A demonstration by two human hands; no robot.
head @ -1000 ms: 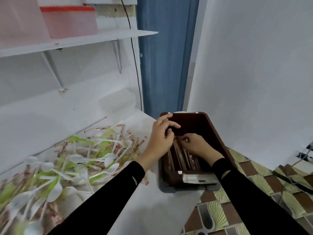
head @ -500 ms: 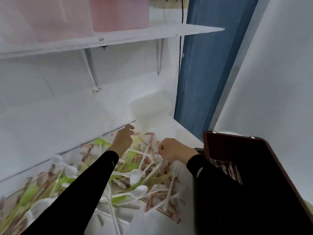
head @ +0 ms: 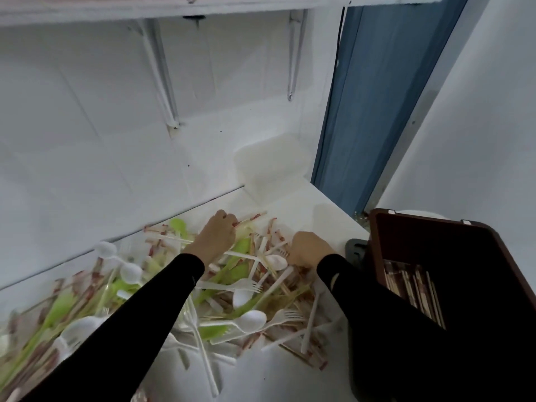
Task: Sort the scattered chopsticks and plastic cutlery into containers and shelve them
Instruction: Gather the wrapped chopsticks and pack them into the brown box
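Pile: wrapped chopsticks, white spoons and forks, green cutlery, heaped along the table's back edge and spreading toward its front left.
Left hand: at the pile's far end, grip pinching 1 wrapped chopstick.
Right hand: knuckles up on the pile's right side, grip curled, contents cannot tell.
Brown bin: just beside the table's right edge, sorted chopsticks inside.
Clear tub: table's back right corner.

Two hands, one crate
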